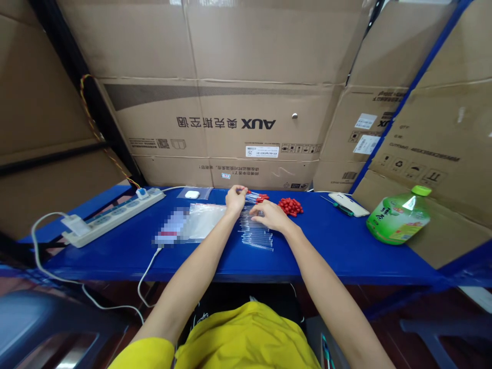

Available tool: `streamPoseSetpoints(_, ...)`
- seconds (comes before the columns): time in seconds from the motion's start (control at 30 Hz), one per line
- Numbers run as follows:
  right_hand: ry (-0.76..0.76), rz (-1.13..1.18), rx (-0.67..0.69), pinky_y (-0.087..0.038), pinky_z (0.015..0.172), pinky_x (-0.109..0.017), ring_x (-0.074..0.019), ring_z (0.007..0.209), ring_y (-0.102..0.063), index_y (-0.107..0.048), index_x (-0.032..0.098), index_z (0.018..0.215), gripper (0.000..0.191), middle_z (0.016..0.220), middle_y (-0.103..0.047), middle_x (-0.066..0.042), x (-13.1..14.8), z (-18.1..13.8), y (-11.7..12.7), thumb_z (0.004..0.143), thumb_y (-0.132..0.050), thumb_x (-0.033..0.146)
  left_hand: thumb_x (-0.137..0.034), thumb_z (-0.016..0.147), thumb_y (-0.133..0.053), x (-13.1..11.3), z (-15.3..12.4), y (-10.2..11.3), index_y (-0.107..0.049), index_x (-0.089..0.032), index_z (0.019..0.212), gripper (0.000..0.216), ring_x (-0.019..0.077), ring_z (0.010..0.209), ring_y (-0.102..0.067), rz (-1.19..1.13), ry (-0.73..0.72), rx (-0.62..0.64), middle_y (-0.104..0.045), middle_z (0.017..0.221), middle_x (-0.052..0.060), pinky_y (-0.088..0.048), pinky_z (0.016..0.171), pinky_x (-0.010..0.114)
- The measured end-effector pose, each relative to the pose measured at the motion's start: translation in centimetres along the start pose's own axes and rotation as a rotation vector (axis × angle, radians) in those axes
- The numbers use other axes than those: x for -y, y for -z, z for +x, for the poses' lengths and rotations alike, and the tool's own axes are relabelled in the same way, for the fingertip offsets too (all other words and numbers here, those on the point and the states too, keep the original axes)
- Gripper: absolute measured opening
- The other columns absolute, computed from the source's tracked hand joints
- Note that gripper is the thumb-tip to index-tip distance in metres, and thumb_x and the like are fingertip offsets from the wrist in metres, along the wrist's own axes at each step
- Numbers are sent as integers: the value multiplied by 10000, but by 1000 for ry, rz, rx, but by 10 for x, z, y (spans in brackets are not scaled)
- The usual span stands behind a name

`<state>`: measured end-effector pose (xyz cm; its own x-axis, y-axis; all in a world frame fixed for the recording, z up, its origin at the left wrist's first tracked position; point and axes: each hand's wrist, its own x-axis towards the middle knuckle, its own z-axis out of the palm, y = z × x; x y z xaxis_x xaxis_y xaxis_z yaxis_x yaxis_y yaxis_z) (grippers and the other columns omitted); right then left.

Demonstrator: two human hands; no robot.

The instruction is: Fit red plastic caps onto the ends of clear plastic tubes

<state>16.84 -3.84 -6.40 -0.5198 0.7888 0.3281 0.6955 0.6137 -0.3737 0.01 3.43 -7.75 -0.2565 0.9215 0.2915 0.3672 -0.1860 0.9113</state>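
Observation:
My left hand (235, 199) is closed, its fingertips pinched at the red end of a slim clear tube beside other red-capped tubes (258, 197). The fingers partly hide what they hold. Over the near pile of clear tubes (257, 238) hovers my right hand (272, 215), its thumb and fingers curved and apart, with no object visible between them. These tubes lie side by side on the blue table, without red caps at the ends I see. A heap of loose red caps (291, 206) sits just right of my right hand.
Left of my hands lie clear plastic bags (205, 220) and a blurred-out phone on a cable. A power strip (115, 215) runs along the left side. A white case (192, 195), a screwdriver (342, 207), a white phone-like object (349, 204) and a green bottle (400, 215) are also on the table (326, 256).

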Motion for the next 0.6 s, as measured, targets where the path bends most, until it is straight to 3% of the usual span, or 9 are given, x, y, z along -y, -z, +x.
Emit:
streamPoseSetpoints(0.13,2,28,-65,-451,866,-301,-190,989,-625,-717,241,971,125,940,-730,-18,0,0,3,858,-758,275,-309,882,-660,-12,-9,7,-702,-229,890,91,175,804,-674,119,-117,24,-765,861,18,-472,797,284)
streamPoseSetpoints(0.23,-70,-7,-250,-442,820,-310,-203,922,-608,-677,237,970,116,934,-711,-27,-2,-1,12,894,-706,318,-316,863,-685,-18,-12,5,-712,-212,874,107,180,760,-670,118,-138,88,-759,813,33,-482,784,297)
streamPoseSetpoints(0.33,-154,-55,-440,-438,814,-329,-227,922,-593,-630,240,1139,250,1001,-703,-50,-8,-3,20,916,-659,350,-328,851,-696,-21,-15,-2,-711,-183,850,145,171,740,-672,-47,-98,206,-759,810,50,-501,764,293)
streamPoseSetpoints(0.47,-175,-43,-429,-438,818,-337,-226,892,-599,-655,249,1069,164,993,-726,-44,-18,-6,25,945,-594,337,-362,834,-719,-25,-22,-7,-694,-152,833,212,159,731,-668,-290,-46,402,-757,815,61,-531,749,291)
streamPoseSetpoints(0.6,-190,30,-406,-453,820,-328,-211,869,-619,-679,249,990,127,954,-747,-31,-22,-5,27,931,-598,325,-428,817,-750,-29,-27,-6,-677,-143,837,296,158,708,-657,-360,-29,491,-752,809,64,-535,701,292)
